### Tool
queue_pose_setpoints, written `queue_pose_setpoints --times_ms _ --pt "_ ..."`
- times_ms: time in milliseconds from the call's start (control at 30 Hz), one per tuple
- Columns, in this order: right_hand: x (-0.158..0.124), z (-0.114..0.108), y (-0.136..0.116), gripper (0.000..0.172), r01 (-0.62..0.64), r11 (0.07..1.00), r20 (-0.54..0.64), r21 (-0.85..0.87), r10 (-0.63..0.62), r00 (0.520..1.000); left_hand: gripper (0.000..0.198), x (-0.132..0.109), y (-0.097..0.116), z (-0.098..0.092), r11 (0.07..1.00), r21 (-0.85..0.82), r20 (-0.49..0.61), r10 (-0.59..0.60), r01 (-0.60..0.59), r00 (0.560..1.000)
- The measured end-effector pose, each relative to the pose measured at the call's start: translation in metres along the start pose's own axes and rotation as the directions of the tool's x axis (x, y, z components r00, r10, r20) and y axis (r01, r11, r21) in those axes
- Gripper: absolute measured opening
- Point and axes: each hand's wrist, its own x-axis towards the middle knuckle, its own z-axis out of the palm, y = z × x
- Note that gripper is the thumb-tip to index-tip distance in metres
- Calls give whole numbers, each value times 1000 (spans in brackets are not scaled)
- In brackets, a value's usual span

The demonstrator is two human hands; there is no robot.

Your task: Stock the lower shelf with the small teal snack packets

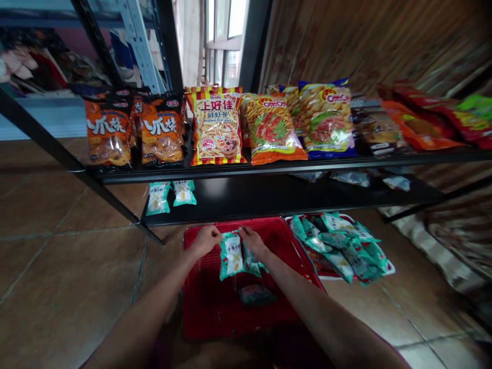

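Above a red plastic basket point(192, 307), a small teal-and-white snack bag point(232, 255) is held upright with its printed front towards me. My left hand point(207, 241) pinches its upper left corner. At its upper right edge are the closed fingers of my right hand point(253, 243). A second teal bag point(251, 264) hangs or lies just below my right hand, partly covered by it; I cannot tell whether that hand grips it too. Deeper in the basket lies another teal bag point(257, 295), dim and blurred.
Two teal bags point(158, 199) stand at the left of the lower black shelf point(230, 197). The upper shelf point(246, 169) carries orange-black bags point(162, 130), a prawn cracker bag point(216, 125) and other snacks. Right of the red basket, another basket point(390, 267) is heaped with teal bags.
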Motion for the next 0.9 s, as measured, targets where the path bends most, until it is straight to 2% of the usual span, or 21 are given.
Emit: queue_pose_setpoints --times_ms 67,133,200,267,367,500,567,667,767,833,900 --pt "-11 -9 -25 47 -52 960 153 273 10 988 8 -7 15 -22 999 -43 -5 30 -30 1000" --pt "-22 -16 -50 50 -126 885 259 448 7 966 14 -14 28 -42 990 -127 -49 58 -64 997" --pt "-34 -20 -70 45 -109 828 250 550 -38 967 16 -22 40 -55 974 -212 -97 55 -75 994" --pt "-44 -21 -83 42 -104 784 279 612 -91 956 17 -28 48 -61 957 -283 -171 15 -63 985" --pt "-55 -23 -91 39 -130 771 344 623 -121 931 19 -32 52 -58 913 -402 -273 -51 -66 961" --pt "-60 -26 -92 46 -154 784 389 601 -118 914 24 -28 50 -49 807 -579 -297 -75 -117 952" --pt "-60 -27 -93 43 -161 767 377 622 -113 919 29 -24 53 -46 723 -674 -296 -73 -154 953" --pt "-57 -26 -96 40 -147 730 299 667 -81 951 45 -19 60 -42 623 -765 -301 -121 -164 946" --pt "-53 -23 -98 42 -96 718 221 689 -81 972 44 -17 68 -36 614 -786 -217 -161 -75 963" --pt "-51 -21 -100 44 -43 735 197 676 -125 972 39 -16 73 -32 609 -793 -134 -147 -17 980" --pt "-49 -20 -102 44 9 766 179 643 -161 970 36 -15 78 -29 577 -817 -101 -150 4 984"
